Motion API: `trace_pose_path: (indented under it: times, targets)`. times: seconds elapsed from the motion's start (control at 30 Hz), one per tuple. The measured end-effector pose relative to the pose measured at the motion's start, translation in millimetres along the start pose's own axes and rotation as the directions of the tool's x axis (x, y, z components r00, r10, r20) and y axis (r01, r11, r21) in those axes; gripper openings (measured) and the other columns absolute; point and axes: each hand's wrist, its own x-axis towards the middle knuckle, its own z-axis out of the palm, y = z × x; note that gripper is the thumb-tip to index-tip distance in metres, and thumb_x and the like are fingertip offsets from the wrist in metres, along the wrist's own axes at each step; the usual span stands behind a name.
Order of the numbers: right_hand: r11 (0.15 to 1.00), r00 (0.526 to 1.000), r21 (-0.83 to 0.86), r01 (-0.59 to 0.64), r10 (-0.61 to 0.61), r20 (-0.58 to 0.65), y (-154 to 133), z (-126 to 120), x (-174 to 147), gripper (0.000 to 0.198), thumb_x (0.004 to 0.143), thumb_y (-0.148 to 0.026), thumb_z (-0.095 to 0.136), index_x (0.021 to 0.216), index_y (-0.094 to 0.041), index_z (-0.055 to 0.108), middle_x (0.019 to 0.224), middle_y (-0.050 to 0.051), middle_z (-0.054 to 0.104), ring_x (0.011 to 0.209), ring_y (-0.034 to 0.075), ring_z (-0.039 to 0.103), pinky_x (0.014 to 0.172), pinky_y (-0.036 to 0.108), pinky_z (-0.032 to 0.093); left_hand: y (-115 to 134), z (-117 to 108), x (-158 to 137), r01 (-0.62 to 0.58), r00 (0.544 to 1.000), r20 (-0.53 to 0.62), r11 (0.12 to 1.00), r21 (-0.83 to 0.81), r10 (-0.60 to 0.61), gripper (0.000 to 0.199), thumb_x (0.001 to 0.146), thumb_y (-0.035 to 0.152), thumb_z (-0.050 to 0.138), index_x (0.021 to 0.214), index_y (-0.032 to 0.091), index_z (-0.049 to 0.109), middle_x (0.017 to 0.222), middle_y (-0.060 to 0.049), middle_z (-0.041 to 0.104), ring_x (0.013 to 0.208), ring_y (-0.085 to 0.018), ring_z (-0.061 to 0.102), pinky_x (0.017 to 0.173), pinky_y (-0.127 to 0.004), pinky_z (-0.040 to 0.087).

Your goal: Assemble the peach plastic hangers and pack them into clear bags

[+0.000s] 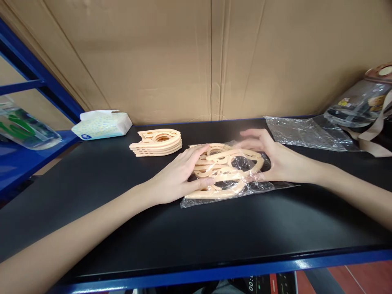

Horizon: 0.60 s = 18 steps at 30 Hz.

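A clear plastic bag lies on the black table, with several beige plastic pieces inside that look like folding clothes hangers. My left hand grips the bag's left side, its thumb pressed on the near part and its fingers over the far part. At the bag's right end, my right hand curves round it. The right thumb is on the near side, and the fingers, slightly blurred, reach across the far side. Left of the bag, a neat stack of matching beige hangers stands apart from both hands.
A tissue pack sits at the back left. Another clear bag lies flat at the back right, beside a clear bottle with a strap. A second bottle lies on the blue rack. Cardboard walls the back.
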Motion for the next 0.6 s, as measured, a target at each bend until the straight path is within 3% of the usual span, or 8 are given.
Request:
trace_pose_path:
  times: [0.1,0.27,0.47,0.6]
  targets:
    - [0.997,0.997,-0.048,0.063,-0.065,-0.030,3.9,8.2,0.8,0.096,0.073,-0.046,0.071,0.147,-0.028,0.013,0.133,0.010,0.057,0.125,0.031,0.050,0.097,0.049,0.047,-1.0,-0.1,0.2,0.016,1.000,0.009,1.000,0.011,-0.017,0.070,0.090,0.055,0.049,0.146,0.021,0.024,0.151,-0.011,0.031,0.135,-0.029,0.033,0.111,-0.046,0.032]
    - [0.990,0.994,-0.105,0.097,-0.101,-0.033,3.1,6.5,0.1,0.089,0.077,-0.044,0.068,0.149,-0.033,0.015,0.124,0.002,0.065,0.120,0.026,0.056,0.099,0.046,0.047,-2.1,-0.6,1.2,-0.009,1.000,0.023,1.000,0.010,0.009,0.065,0.091,0.055,0.049,0.144,0.023,0.031,0.151,-0.008,0.032,0.137,-0.026,0.030,0.113,-0.045,0.028]
    - [0.988,0.991,-0.079,0.136,-0.134,0.020,2.2,8.1,1.1,0.089,0.082,-0.044,0.063,0.151,-0.034,0.008,0.131,0.001,0.060,0.122,0.026,0.054,0.097,0.045,0.049,-2.7,0.3,1.0,-0.006,1.000,0.010,1.000,0.006,0.006,0.063,0.090,0.055,0.049,0.143,0.024,0.033,0.150,-0.008,0.034,0.137,-0.027,0.032,0.112,-0.046,0.030]
    - [0.965,0.984,-0.198,0.174,-0.163,0.070,0.4,10.6,1.4,0.084,0.087,-0.043,0.056,0.151,-0.032,0.003,0.138,0.005,0.053,0.126,0.028,0.048,0.101,0.052,0.042,-1.6,0.0,1.0,0.003,1.000,0.012,1.000,-0.001,-0.003,0.063,0.090,0.055,0.049,0.143,0.025,0.033,0.150,-0.008,0.033,0.137,-0.028,0.031,0.112,-0.046,0.030]
